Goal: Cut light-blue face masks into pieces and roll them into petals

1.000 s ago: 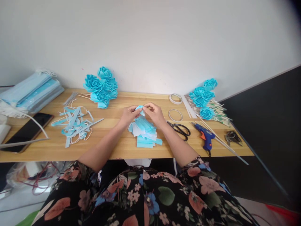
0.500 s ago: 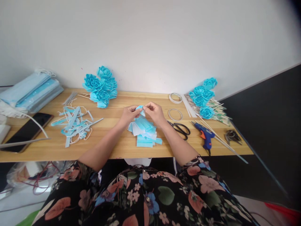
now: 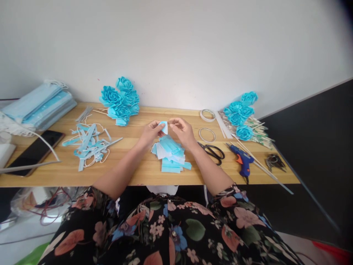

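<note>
My left hand [image 3: 150,133] pinches a small light-blue cut piece of face-mask fabric [image 3: 164,127], held upright above the wooden table [image 3: 132,173]. My right hand [image 3: 182,131] is closed in a pinch right beside the piece's right edge; whether it touches the piece I cannot tell. Under both hands lies a pile of similar blue and white cut pieces [image 3: 170,154].
Blue fabric roses [image 3: 121,101] lie at the back, more roses on sticks [image 3: 241,116] at the right. Two tape rolls [image 3: 206,134], black scissors [image 3: 213,151], a blue glue gun [image 3: 241,162], mask trimmings [image 3: 88,145], a phone [image 3: 35,151] and stacked masks [image 3: 38,105] surround them.
The blue piece has been turned up and now stands more upright between my fingers. My hands have stayed in the same place over the pile.
</note>
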A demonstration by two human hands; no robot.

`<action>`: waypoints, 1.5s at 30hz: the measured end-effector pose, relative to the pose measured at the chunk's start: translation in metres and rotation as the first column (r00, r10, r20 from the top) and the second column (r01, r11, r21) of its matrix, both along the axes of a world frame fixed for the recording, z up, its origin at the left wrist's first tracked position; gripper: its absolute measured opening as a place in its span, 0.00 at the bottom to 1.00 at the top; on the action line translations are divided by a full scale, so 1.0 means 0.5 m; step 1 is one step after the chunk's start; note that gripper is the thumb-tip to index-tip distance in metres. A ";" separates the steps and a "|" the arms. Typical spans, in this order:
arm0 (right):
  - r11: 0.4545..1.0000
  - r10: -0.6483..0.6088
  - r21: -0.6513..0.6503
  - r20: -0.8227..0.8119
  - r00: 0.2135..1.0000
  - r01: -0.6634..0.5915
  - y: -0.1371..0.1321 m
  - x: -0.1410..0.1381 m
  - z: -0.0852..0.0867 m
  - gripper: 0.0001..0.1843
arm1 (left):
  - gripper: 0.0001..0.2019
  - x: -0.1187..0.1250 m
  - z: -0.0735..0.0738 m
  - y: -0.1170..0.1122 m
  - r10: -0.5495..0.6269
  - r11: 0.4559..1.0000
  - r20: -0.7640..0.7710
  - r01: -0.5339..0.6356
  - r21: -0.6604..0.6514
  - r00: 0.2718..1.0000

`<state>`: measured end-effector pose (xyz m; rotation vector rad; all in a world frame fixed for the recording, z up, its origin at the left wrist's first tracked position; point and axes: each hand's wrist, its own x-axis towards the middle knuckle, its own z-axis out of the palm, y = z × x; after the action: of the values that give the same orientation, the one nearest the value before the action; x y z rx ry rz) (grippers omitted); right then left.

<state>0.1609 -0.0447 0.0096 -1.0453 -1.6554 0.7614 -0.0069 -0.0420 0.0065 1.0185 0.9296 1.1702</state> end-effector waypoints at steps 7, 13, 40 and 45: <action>0.963 0.020 0.258 0.228 0.974 -0.080 0.003 0.003 -0.003 0.13 | 0.17 -0.004 0.002 0.002 -0.017 0.998 0.133 0.024 -0.055 0.991; 0.976 0.017 0.209 0.177 0.984 -0.055 0.007 -0.001 -0.012 0.03 | 0.19 -0.001 0.001 -0.005 -0.015 1.000 0.066 0.016 -0.025 0.998; 0.992 0.018 -0.128 -0.015 1.000 -0.020 0.001 -0.017 -0.013 0.10 | 0.15 0.012 -0.005 -0.009 0.098 0.983 -0.078 -0.084 0.162 0.992; 0.989 0.016 -0.143 -0.072 0.997 -0.026 0.001 -0.017 -0.012 0.12 | 0.14 0.012 -0.007 -0.005 0.130 0.974 -0.077 -0.113 0.196 0.989</action>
<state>0.1527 -0.0442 0.0038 -1.0904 -1.5715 0.9330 -0.0007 -0.0443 0.0032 1.1898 0.9746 1.3449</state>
